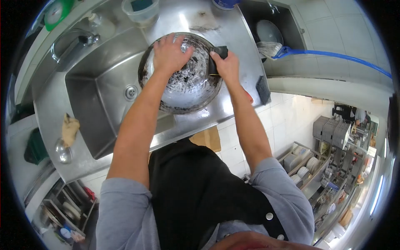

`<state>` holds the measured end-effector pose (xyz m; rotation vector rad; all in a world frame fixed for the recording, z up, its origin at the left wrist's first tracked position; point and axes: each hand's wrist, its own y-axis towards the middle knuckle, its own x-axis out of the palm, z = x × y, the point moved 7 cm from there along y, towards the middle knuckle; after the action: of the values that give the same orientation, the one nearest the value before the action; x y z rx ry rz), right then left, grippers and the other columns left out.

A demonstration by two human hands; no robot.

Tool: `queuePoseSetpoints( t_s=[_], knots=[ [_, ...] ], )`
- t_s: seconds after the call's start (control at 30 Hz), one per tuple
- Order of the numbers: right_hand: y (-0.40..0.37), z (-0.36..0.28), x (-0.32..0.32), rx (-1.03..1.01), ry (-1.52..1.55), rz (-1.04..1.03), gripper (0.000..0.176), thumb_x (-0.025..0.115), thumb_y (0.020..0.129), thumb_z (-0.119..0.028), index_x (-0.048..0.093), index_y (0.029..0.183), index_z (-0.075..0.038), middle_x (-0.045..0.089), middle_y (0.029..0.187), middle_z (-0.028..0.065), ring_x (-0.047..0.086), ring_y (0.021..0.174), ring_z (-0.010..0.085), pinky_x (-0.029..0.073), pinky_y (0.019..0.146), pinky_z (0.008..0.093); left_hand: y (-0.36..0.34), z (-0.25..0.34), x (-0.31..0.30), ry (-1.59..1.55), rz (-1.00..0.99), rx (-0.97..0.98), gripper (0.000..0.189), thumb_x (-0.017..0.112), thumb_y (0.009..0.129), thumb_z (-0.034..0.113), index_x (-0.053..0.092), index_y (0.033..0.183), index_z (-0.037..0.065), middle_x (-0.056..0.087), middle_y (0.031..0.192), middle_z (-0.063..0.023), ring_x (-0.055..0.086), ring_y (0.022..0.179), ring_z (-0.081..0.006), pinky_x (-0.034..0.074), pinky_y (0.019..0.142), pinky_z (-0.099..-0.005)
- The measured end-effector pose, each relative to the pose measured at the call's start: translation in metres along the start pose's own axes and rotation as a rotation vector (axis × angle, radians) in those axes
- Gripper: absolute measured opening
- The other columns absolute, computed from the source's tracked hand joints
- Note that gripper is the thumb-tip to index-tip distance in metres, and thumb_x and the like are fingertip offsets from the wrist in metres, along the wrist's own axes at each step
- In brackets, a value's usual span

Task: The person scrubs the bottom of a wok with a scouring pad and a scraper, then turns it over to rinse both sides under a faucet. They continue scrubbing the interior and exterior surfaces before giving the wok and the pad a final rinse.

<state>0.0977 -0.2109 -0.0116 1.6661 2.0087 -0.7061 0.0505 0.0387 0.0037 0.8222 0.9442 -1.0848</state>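
A large round metal pan (183,98) with dark burnt patches lies at the right edge of the sink basin, partly over the steel counter. My left hand (170,54) rests on its upper left part with the fingers spread. At the pan's right rim, my right hand (225,63) is closed around a black object (213,66), perhaps a scraper or a handle; its lower end touches the pan's surface. Which of the two it is, I cannot tell.
The sink basin (108,96) and faucet (77,43) are at left. A beige cloth (70,129) and metal bowl (63,152) sit at the left corner. A plastic tub (141,12) stands behind; a dark scouring pad (263,90) lies right, below a blue-handled brush (287,51).
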Motion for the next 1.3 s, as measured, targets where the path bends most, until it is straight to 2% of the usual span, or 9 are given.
queuePoseSetpoints(
  t_s=[0.17,0.37,0.5,0.67,0.73,0.83,1.07,1.17,1.3],
  knots=[
    [-0.074,-0.008,-0.008,-0.251,0.076,0.094,0.047,0.086,0.093,-0.040,0.082,0.117,0.001,0.083,0.102,0.0263,0.082,0.100,0.0437,0.061,0.089,0.0504,0.004,0.001,0.001,-0.006,-0.038,-0.012,0.072,0.064,0.103,0.063,0.067,0.160,0.018,0.057,0.169,-0.0203,0.047,0.159,-0.0400,0.028,0.135,-0.0648],
    [0.028,-0.005,0.013,-0.056,-0.075,-0.036,0.049,0.084,0.094,-0.041,0.082,0.122,0.000,0.084,0.104,0.0255,0.082,0.102,0.0439,0.061,0.089,0.0507,0.001,0.002,0.003,0.003,-0.008,0.010,0.072,0.065,0.103,0.062,0.067,0.160,0.017,0.057,0.169,-0.0201,0.047,0.159,-0.0400,0.029,0.135,-0.0647],
    [-0.092,-0.001,-0.012,-0.158,0.162,0.111,0.050,0.086,0.095,-0.037,0.082,0.128,-0.001,0.084,0.118,0.0243,0.081,0.114,0.0383,0.060,0.101,0.0468,0.005,0.002,-0.001,0.007,-0.011,-0.002,0.071,0.065,0.104,0.061,0.067,0.159,0.017,0.058,0.168,-0.0195,0.048,0.159,-0.0396,0.029,0.134,-0.0648],
    [0.008,-0.006,-0.009,-0.060,-0.015,-0.006,0.044,0.085,0.095,-0.037,0.082,0.115,0.002,0.084,0.101,0.0234,0.082,0.094,0.0404,0.062,0.086,0.0484,0.003,0.002,0.000,0.028,0.011,0.000,0.069,0.066,0.103,0.062,0.068,0.158,0.019,0.060,0.165,-0.0182,0.051,0.157,-0.0383,0.032,0.133,-0.0628],
    [-0.008,-0.005,-0.006,0.004,0.090,0.007,0.045,0.084,0.095,-0.037,0.082,0.114,0.003,0.083,0.100,0.0239,0.081,0.093,0.0407,0.061,0.086,0.0484,0.003,0.004,0.000,0.046,0.036,0.016,0.068,0.068,0.102,0.062,0.069,0.156,0.020,0.062,0.164,-0.0167,0.053,0.155,-0.0381,0.035,0.131,-0.0595],
    [-0.106,-0.004,0.000,-0.184,0.229,0.221,0.044,0.083,0.096,-0.036,0.081,0.111,0.005,0.083,0.099,0.0235,0.081,0.094,0.0393,0.061,0.088,0.0474,0.005,0.004,0.000,0.023,0.012,0.018,0.070,0.065,0.103,0.062,0.069,0.156,0.017,0.061,0.164,-0.0176,0.051,0.155,-0.0377,0.033,0.131,-0.0615],
    [-0.007,0.016,-0.007,0.102,0.123,0.041,0.045,0.085,0.097,-0.039,0.081,0.115,0.003,0.083,0.115,0.0257,0.082,0.104,0.0362,0.061,0.090,0.0453,0.002,0.003,0.002,0.010,0.040,0.059,0.069,0.066,0.102,0.061,0.071,0.154,0.017,0.063,0.162,-0.0188,0.054,0.153,-0.0381,0.035,0.129,-0.0598],
    [-0.107,0.006,-0.004,-0.230,0.233,0.251,0.042,0.086,0.098,-0.034,0.080,0.110,0.005,0.085,0.099,0.0191,0.080,0.091,0.0260,0.061,0.084,0.0429,0.005,0.003,0.002,0.021,0.042,0.047,0.069,0.066,0.101,0.061,0.071,0.154,0.016,0.063,0.162,-0.0191,0.054,0.153,-0.0380,0.035,0.128,-0.0596],
    [-0.041,0.012,-0.011,-0.094,0.155,0.017,0.047,0.084,0.096,-0.044,0.081,0.113,0.000,0.083,0.106,0.0253,0.081,0.101,0.0428,0.061,0.090,0.0495,0.007,0.002,0.003,0.029,0.061,0.046,0.069,0.066,0.101,0.061,0.072,0.153,0.016,0.063,0.163,-0.0194,0.054,0.153,-0.0382,0.035,0.129,-0.0592]
  ],
)
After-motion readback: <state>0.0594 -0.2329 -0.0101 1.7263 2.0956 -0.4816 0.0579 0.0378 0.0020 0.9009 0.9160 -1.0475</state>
